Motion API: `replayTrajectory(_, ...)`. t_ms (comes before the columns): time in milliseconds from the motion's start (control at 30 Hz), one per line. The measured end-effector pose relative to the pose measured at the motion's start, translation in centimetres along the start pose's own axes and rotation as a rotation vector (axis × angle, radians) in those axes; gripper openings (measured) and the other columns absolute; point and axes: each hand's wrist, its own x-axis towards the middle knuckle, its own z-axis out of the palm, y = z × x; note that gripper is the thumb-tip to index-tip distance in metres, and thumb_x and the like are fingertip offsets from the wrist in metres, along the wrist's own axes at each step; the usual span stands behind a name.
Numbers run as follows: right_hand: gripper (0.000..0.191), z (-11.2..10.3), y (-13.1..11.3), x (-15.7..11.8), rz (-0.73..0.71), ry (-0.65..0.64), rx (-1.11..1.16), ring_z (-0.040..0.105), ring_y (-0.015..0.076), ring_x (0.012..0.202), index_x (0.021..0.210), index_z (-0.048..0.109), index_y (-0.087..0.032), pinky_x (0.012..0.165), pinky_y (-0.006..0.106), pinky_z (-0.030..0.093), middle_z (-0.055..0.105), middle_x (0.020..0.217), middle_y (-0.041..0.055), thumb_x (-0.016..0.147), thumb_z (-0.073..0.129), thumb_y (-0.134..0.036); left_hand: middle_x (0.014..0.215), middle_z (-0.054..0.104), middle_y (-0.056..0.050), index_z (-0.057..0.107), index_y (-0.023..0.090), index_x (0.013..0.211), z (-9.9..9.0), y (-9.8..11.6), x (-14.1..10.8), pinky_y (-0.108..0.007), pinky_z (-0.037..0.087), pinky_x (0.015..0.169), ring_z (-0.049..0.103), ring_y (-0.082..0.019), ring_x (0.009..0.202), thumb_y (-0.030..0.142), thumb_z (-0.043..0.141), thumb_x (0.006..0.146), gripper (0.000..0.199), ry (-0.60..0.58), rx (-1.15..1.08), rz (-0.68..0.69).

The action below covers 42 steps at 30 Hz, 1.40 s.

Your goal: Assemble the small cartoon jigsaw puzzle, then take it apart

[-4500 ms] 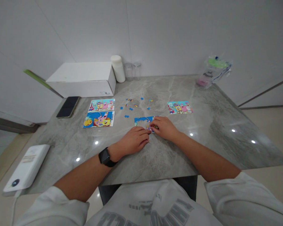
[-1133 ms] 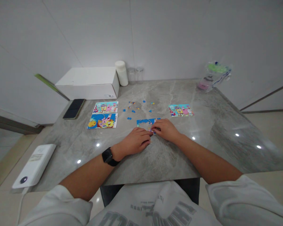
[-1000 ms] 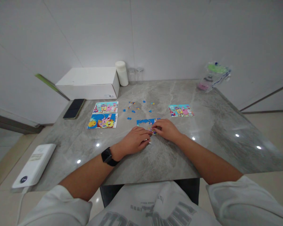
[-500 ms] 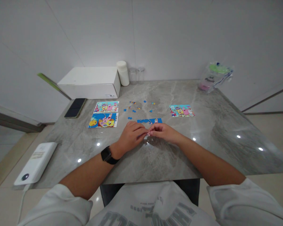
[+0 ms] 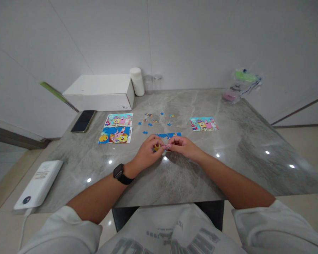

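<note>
A partly joined blue puzzle (image 5: 169, 135) lies on the grey table, its lower part mostly covered by my hands. My left hand (image 5: 150, 151), with a black watch on the wrist, has its fingers closed at the puzzle's lower left, beside a yellow patch. My right hand (image 5: 184, 147) pinches a small pinkish puzzle piece (image 5: 167, 146) between thumb and fingers, and the left fingertips touch its side. Beyond the hands several loose pieces (image 5: 149, 124) are scattered. Two picture cards (image 5: 118, 120) (image 5: 115, 135) lie on the left, and a finished-looking picture (image 5: 204, 124) on the right.
At the back left stand a white box (image 5: 98, 93), a white bottle (image 5: 137, 82) and two clear jars (image 5: 153, 84). A phone (image 5: 83, 121) and a white power bank (image 5: 39, 184) lie along the left edge. A plastic bag (image 5: 241, 86) sits at the back right.
Both hands have come slightly apart and shifted a little at the puzzle. The yellow patch under my left fingers now shows, and the pinkish piece is nearer the puzzle's lower part.
</note>
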Motion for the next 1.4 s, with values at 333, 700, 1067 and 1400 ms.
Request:
replayTrajectory(333,0.030,0.3,-0.4,-0.5,-0.185,0.035,-0.365,0.062,0.0147,0.076,0.117,0.069,-0.021,0.069,0.027,0.048,0.071,0.091,0.0018,0.092,0.070,-0.039,0.101,0.064,-0.005,0.070,0.021,0.091,0.3,-0.9,-0.1,-0.035,0.055,0.090,0.064,-0.019,0.096,0.027,0.066,0.098,0.010,-0.043,0.021,0.018)
replayTrajectory(700,0.017,-3.9,0.8,1.1,-0.126,0.266,-0.373,0.067,0.0176,0.075,0.095,0.070,-0.021,0.071,0.030,0.052,0.075,0.086,0.0026,0.089,0.069,-0.038,0.117,0.069,-0.010,0.073,0.023,0.116,0.3,-0.8,-0.5,-0.044,0.052,0.098,0.064,-0.026,0.109,0.030,0.064,0.102,0.019,-0.153,0.277,0.124)
replayTrajectory(1067,0.011,-3.5,1.2,2.3,-0.161,0.215,-0.715,0.062,0.0150,0.072,0.095,0.080,-0.022,0.069,0.027,0.043,0.078,0.083,0.0005,0.089,0.071,-0.023,0.137,0.061,-0.013,0.072,0.029,0.131,0.8,-0.9,-1.0,-0.055,0.046,0.106,0.057,-0.033,0.124,0.038,0.069,0.098,0.035,-0.331,0.460,0.182)
replayTrajectory(1400,0.011,-3.1,1.0,2.3,-0.126,0.176,-0.775,0.061,0.0134,0.069,0.095,0.083,-0.023,0.068,0.026,0.042,0.077,0.081,-0.0004,0.090,0.074,-0.025,0.135,0.061,-0.012,0.071,0.030,0.134,0.8,-0.9,-1.0,-0.054,0.046,0.106,0.056,-0.032,0.124,0.041,0.068,0.099,0.037,-0.353,0.478,0.183)
